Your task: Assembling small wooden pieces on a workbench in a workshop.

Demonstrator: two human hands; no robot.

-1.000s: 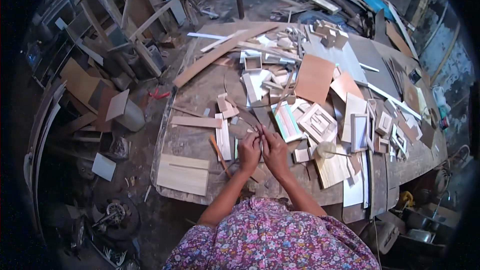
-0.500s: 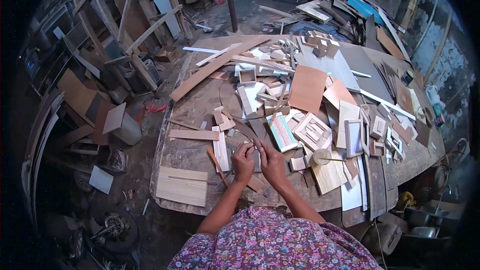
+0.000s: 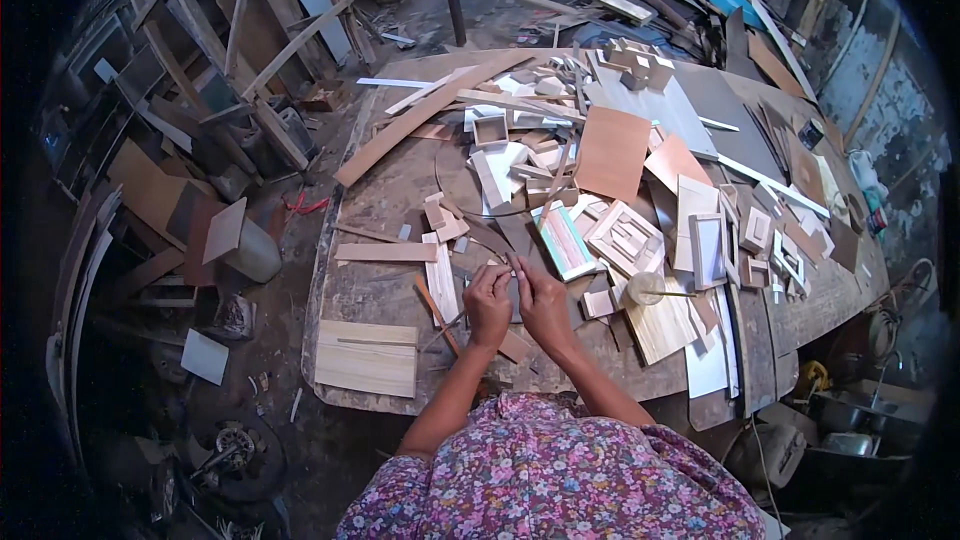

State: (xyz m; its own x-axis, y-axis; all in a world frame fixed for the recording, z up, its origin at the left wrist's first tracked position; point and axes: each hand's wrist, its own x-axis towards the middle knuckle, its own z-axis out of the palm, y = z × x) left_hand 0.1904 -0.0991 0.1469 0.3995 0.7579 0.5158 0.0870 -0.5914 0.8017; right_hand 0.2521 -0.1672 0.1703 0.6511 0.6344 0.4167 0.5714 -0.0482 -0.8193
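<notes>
My left hand [image 3: 489, 302] and my right hand [image 3: 543, 302] are close together above the near middle of the workbench, both with fingers closed in a pinch. Between their fingertips is a small, thin dark piece [image 3: 514, 263], too small to name surely. Beside my left wrist a thin stick [image 3: 441, 332] slants down and left; whether that hand holds it is unclear. Left of it lie an orange-brown strip [image 3: 435, 312] and a pale wooden board [image 3: 366, 370]. Just beyond my right hand is a white-faced frame with a green edge [image 3: 566, 243].
The workbench [image 3: 390, 205] bears many wood offcuts, a brown panel [image 3: 613, 153], a small wooden frame with inner pieces [image 3: 625, 238] and a round container with a stick [image 3: 645, 288]. Timber frames [image 3: 245, 50] stand left. Scrap boards [image 3: 690, 10] pile up at the back right.
My whole view has shifted slightly, so the bench sits higher in it. Both hands remain pinched together at nearly the same place. The thin stick beside my left wrist now slants more steeply.
</notes>
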